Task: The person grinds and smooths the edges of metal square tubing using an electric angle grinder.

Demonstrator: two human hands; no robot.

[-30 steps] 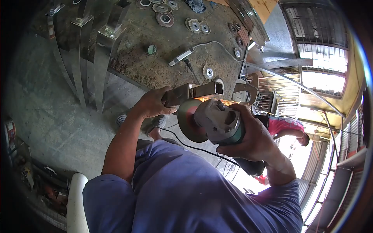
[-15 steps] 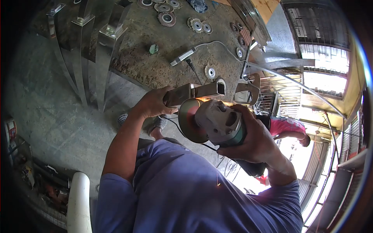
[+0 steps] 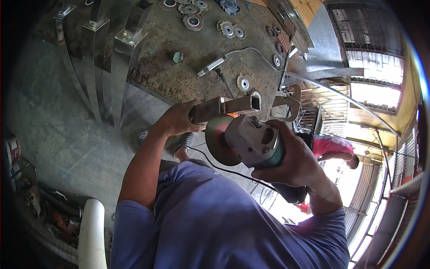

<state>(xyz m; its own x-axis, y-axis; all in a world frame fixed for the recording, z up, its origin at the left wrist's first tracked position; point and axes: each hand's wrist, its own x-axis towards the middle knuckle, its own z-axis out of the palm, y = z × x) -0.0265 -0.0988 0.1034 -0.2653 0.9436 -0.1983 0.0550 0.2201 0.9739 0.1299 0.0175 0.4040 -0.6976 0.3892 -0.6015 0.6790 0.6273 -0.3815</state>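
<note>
My left hand (image 3: pixel 178 118) is closed round one end of a shiny square metal tube piece (image 3: pixel 208 110), which has an open-ended section pointing right. In my right hand (image 3: pixel 298 157) is an angle grinder (image 3: pixel 253 140), gripped round its green and grey body. Its disc (image 3: pixel 220 139) looks blurred, as if spinning, and lies against or very close to the tube's near side; contact itself is hidden. A faint orange glow shows where disc and tube meet. The grinder's black cable (image 3: pixel 215 166) hangs below, in front of my shirt.
Several flap discs (image 3: pixel 192 22) lie on the worn workbench (image 3: pixel 156 71), with a power strip (image 3: pixel 212 66) and its cord. Curved metal legs (image 3: pixel 96 67) stand at the left. Another person in a pink shirt (image 3: pixel 331 145) is at the right. A white pipe (image 3: pixel 91 233) lies lower left.
The bright sparks along the tube have faded to a faint glow. The grinder has shifted very slightly, and its cable has swung into a higher, wider curve. Both hands keep their grip.
</note>
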